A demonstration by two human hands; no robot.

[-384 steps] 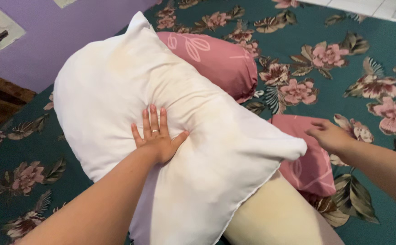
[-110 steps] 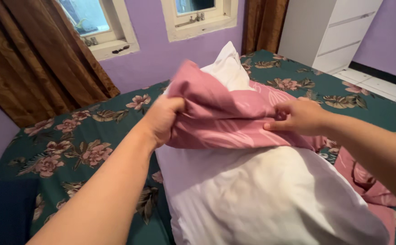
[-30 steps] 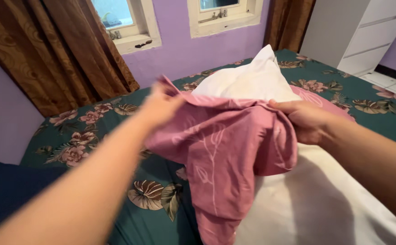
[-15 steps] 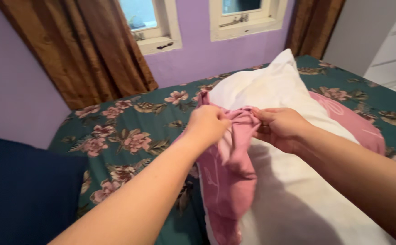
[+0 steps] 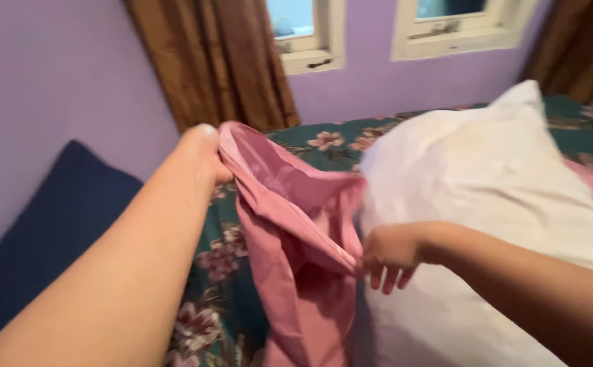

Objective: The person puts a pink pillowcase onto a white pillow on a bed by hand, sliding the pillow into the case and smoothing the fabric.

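The left hand (image 5: 201,153) and right hand (image 5: 386,250) each pinched the pink cotton pillowcase (image 5: 290,238) open beside the white stuffed pillow (image 5: 487,177); widening the mouth evenly would probably help.

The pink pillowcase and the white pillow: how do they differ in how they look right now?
The pink pillowcase hangs limp and empty, stretched open between the left hand and right hand; the white pillow is plump and lies on the floral bedsheet. The pillowcase is pink, the pillow plain white and bare. Both are soft bedding, side by side.
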